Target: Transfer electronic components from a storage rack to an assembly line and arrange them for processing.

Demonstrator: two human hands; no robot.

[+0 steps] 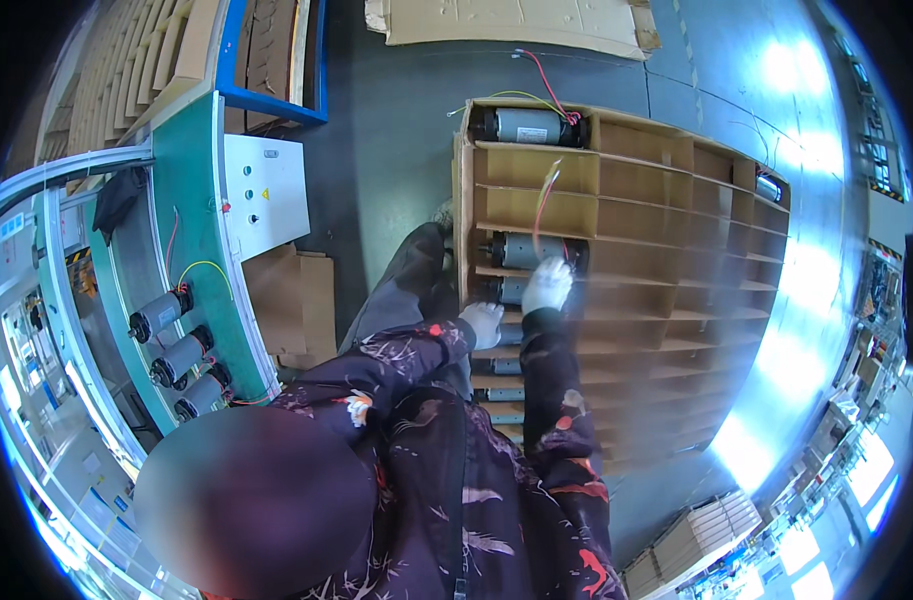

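Grey cylindrical electric motors with black ends lie in a divided cardboard box. My right hand (548,285), in a white glove and slightly blurred, is closed over the wire end of one electric motor (511,291). My left hand (481,325), also gloved, has its fingers curled at that motor's other end; its exact grip is partly hidden. Just beyond lies another motor (529,250), with a blurred red wire (542,205) rising near it. At the far left of the box sits a motor (529,127) with red and yellow wires. Several more lie in nearer slots.
The cardboard box (641,222) has many narrow slots; a motor (768,186) sits at its far right corner. To the left, several motors (183,357) lie by a green bench (191,150) with a white control box (266,195). Flat cardboard (506,22) lies beyond.
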